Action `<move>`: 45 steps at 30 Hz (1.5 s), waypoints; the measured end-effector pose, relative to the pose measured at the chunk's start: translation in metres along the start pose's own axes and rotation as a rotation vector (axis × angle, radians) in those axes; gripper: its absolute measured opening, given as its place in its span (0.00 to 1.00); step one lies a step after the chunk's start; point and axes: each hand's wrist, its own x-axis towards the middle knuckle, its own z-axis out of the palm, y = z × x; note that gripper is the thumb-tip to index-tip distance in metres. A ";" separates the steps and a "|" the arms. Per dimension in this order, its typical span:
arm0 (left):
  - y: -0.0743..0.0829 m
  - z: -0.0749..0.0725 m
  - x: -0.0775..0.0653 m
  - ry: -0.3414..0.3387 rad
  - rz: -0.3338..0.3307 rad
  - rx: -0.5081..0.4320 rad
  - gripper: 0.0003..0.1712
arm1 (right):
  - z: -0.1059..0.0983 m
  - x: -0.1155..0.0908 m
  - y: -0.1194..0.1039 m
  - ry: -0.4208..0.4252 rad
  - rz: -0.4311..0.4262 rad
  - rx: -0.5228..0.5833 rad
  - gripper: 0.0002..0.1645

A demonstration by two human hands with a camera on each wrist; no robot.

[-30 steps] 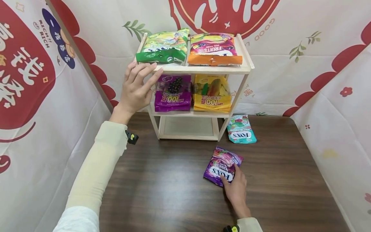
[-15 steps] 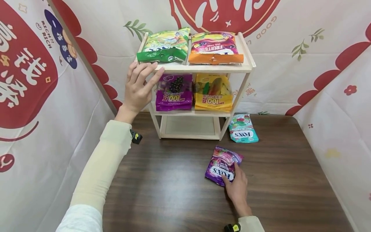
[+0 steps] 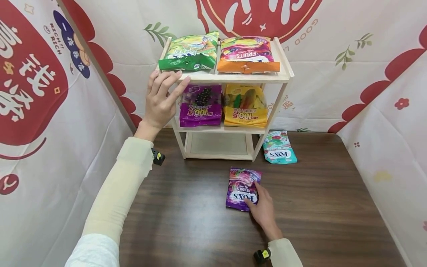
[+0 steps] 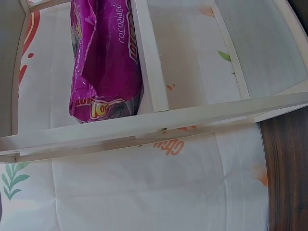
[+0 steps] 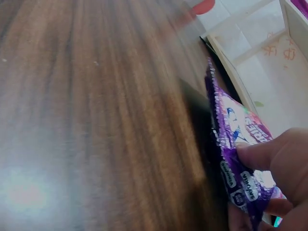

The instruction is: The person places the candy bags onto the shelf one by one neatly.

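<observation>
My left hand [image 3: 161, 100] rests with its fingers at the left front edge of the wooden shelf's [image 3: 240, 78] top board. No part of that hand shows in the left wrist view. My right hand [image 3: 262, 207] pinches a purple Fox's Berries candy bag [image 3: 241, 190] by its side, in front of the shelf. In the right wrist view the thumb [image 5: 262, 156] presses on the bag's printed face, and the bag stands tilted over the dark tabletop. Fingers beneath the bag are partly hidden.
On the top board lie a green candy bag [image 3: 190, 53] and an orange-and-pink Fruits bag [image 3: 247, 55]. A purple Lot 100 bag [image 3: 201, 107] and a yellow one [image 3: 246, 107] stand on the middle board. A teal Fox's bag [image 3: 279, 148] lies right of the shelf.
My right hand has moved the purple Berries bag to the left, and the bag has turned a little straighter. The left hand stays at the shelf edge.
</observation>
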 end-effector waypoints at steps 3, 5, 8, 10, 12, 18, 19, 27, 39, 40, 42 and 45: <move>0.001 0.001 0.001 0.005 -0.003 -0.004 0.24 | 0.000 0.002 -0.002 -0.031 0.012 0.018 0.47; 0.002 0.002 0.003 0.014 -0.011 -0.016 0.22 | 0.000 0.002 -0.003 -0.036 0.041 0.033 0.47; 0.005 0.006 0.006 0.050 -0.040 -0.042 0.20 | -0.001 0.002 -0.003 -0.042 0.073 0.042 0.47; 0.007 0.007 0.007 0.084 -0.062 -0.056 0.18 | -0.001 0.001 -0.003 -0.047 0.075 0.039 0.47; 0.009 0.009 0.009 0.117 -0.082 -0.068 0.18 | 0.000 0.001 -0.003 -0.049 0.067 0.039 0.46; 0.011 0.009 0.010 0.153 -0.104 -0.092 0.15 | 0.001 0.000 -0.001 -0.043 0.087 0.110 0.43; 0.011 0.009 0.010 0.153 -0.105 -0.095 0.15 | 0.000 0.000 -0.001 -0.043 0.094 0.124 0.42; 0.011 0.010 0.009 0.146 -0.105 -0.099 0.14 | -0.002 -0.002 0.007 -0.052 0.077 0.167 0.36; 0.011 0.010 0.009 0.144 -0.104 -0.108 0.15 | -0.003 -0.001 0.004 -0.061 0.100 0.199 0.33; 0.011 0.010 0.009 0.142 -0.105 -0.108 0.15 | -0.002 -0.001 0.004 -0.052 0.102 0.205 0.33; 0.010 0.009 0.009 0.137 -0.103 -0.106 0.15 | 0.000 -0.002 0.004 -0.025 0.096 0.222 0.33; 0.010 0.008 0.008 0.132 -0.101 -0.103 0.16 | 0.002 -0.003 0.002 0.019 0.091 0.235 0.32</move>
